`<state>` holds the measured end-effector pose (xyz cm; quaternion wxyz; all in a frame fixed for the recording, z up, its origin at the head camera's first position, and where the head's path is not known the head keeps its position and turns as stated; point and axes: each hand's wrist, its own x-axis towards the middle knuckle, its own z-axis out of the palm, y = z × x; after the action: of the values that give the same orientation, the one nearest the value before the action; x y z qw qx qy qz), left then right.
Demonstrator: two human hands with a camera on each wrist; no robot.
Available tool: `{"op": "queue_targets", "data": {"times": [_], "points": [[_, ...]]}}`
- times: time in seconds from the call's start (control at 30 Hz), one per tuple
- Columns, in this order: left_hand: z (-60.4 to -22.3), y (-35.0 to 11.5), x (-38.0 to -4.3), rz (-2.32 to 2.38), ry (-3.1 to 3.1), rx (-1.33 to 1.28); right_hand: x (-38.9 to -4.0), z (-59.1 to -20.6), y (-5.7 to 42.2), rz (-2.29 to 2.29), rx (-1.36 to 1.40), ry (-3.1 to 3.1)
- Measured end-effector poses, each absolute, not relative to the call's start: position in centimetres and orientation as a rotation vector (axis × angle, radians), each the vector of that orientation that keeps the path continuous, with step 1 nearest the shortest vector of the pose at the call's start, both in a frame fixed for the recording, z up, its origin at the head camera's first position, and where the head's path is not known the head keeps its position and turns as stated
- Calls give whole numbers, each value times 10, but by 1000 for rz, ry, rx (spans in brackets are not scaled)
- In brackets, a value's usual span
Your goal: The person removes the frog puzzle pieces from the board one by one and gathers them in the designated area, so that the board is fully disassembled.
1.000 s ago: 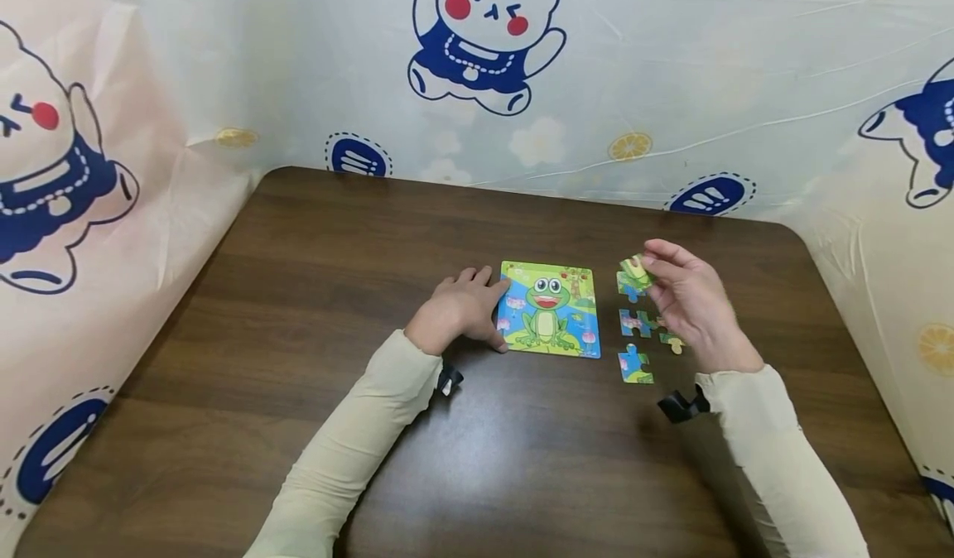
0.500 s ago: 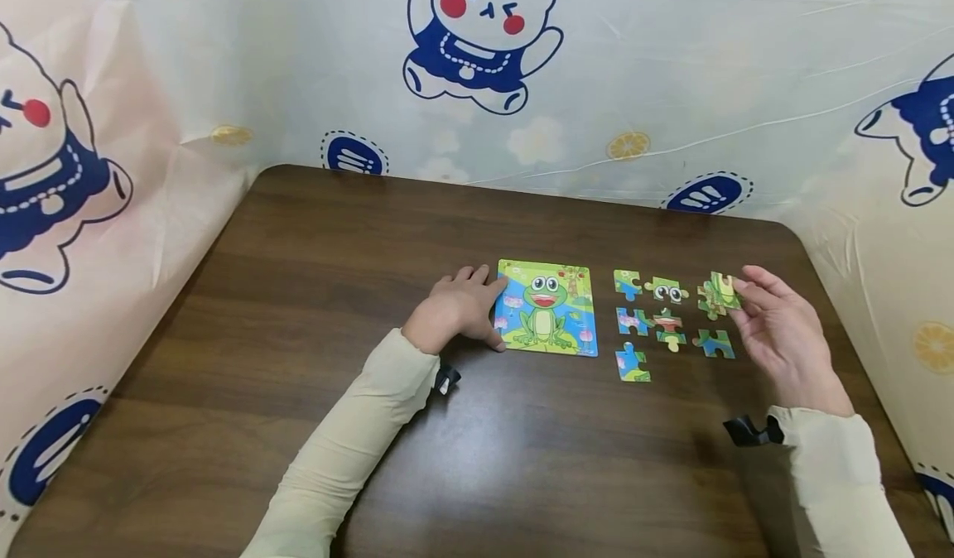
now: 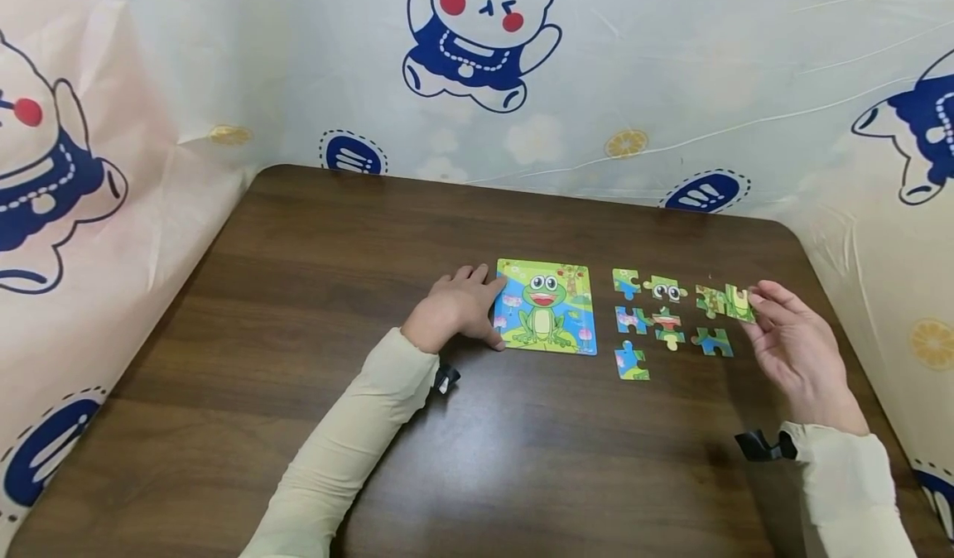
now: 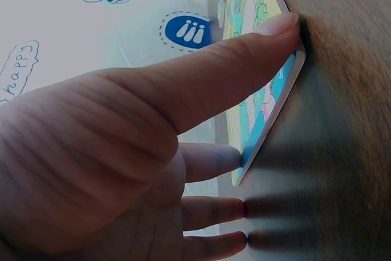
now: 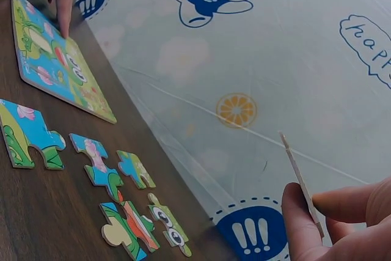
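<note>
A square frog picture board (image 3: 546, 308) lies flat on the table. My left hand (image 3: 458, 308) rests at its left edge, fingers spread; in the left wrist view the thumb (image 4: 244, 56) lies over the board's edge. My right hand (image 3: 801, 351) pinches a green and pale-yellow puzzle piece (image 3: 739, 303) between thumb and fingers. The right wrist view shows this piece (image 5: 302, 181) edge-on. Just left of it in the head view is a tree-patterned piece (image 3: 710, 300), with a blue and green piece (image 3: 713, 343) below.
Between the board and my right hand lie several more pieces, among them a frog-eyes piece (image 3: 666, 290), a frog-mouth piece (image 3: 667, 319) and a blue corner piece (image 3: 631, 362). A printed curtain (image 3: 633, 69) stands around the wooden table (image 3: 484, 459).
My right hand has carried the pinched piece rightward from above the left column of pieces, then slightly farther right and toward me. The left hand stays at the board.
</note>
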<state>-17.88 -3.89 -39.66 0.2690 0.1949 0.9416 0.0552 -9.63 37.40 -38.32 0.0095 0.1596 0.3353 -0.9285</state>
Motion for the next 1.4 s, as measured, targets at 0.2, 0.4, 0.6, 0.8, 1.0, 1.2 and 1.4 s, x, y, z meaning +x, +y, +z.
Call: {"op": "queue_targets", "data": {"times": [0.2, 0.4, 0.6, 0.8, 1.0, 1.2, 1.4], "points": [[-398, -38, -178, 146, 2538, 526, -95, -386, 375, -2879, 480, 1086], [-399, -38, -179, 143, 2547, 531, -92, -392, 372, -2844, 492, 1158], [-399, -38, -179, 145, 2551, 538, -77, -413, 360, -2758, 494, 1292], [-398, -38, -181, 127, 2544, 552, -60, -438, 342, -2636, 549, 1497], [-398, -39, -181, 127, 2539, 551, -53, -448, 330, -2400, 618, 1885], [-399, -39, -181, 137, 2539, 553, -53, -447, 323, -2231, 701, 2118], [-399, -39, -181, 144, 2538, 554, -52, -442, 322, -2165, 735, 2213]]}}
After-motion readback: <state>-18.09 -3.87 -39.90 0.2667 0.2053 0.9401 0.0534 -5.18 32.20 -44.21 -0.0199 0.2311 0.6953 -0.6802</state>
